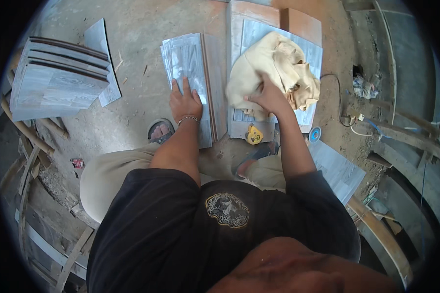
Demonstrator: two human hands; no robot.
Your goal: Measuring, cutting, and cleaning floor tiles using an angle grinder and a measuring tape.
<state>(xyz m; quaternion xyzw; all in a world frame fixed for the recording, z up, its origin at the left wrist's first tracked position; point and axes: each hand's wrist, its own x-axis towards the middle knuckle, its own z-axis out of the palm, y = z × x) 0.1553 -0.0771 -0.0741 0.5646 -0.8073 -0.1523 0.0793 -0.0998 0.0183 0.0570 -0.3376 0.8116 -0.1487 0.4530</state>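
My left hand (185, 101) lies with its fingers spread on a stack of grey wood-look floor planks (187, 57), whose brown edges run along the right side. To the right, my right hand (273, 101) grips the near side of a crumpled cream-coloured cloth (259, 58); some of its fingers are hidden in the folds. The bundle rests on a grey plank (312, 49) laid over a long cardboard box (237, 22). Just in front of the box is a yellow tape measure (254, 135).
More grey planks (58, 90) lean in a stack at the left. A blue-centred disc (315, 135) and a loose plank (338, 168) lie by my right arm. A dark cable (339, 93) crosses the dirt at the right. Wooden poles (32, 134) stand at the left edge.
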